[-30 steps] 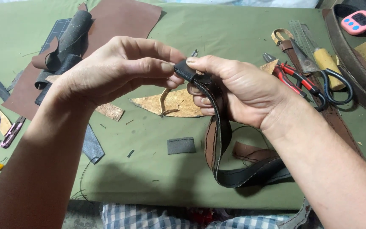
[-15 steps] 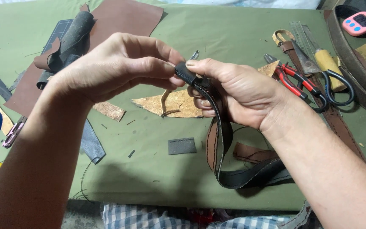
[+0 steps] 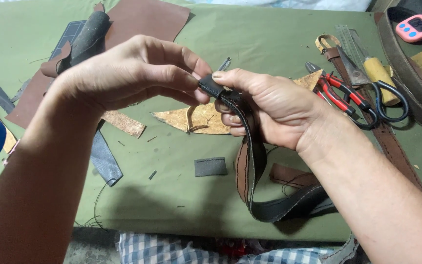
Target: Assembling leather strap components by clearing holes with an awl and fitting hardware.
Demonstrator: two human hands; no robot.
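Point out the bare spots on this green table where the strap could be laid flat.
Widest bare cloth: top centre, between the brown leather sheet and the pliers. A second patch lies at the near edge, below the cork scrap, left of the grey patch. The right side is crowded with scissors, ruler and belts; the left with leather offcuts.

— What sort of place is shown?
— A leather workshop. A green table cover (image 3: 269, 44) is strewn with brown leather sheets (image 3: 142, 19), scraps (image 3: 123, 123) and cut strips (image 3: 104, 157).
— What else is seen?
— Hand tools are laid out: red-handled pliers (image 3: 338, 93), scissors (image 3: 387, 98) and a metal ruler (image 3: 350, 41), beside a brown belt (image 3: 391, 146).
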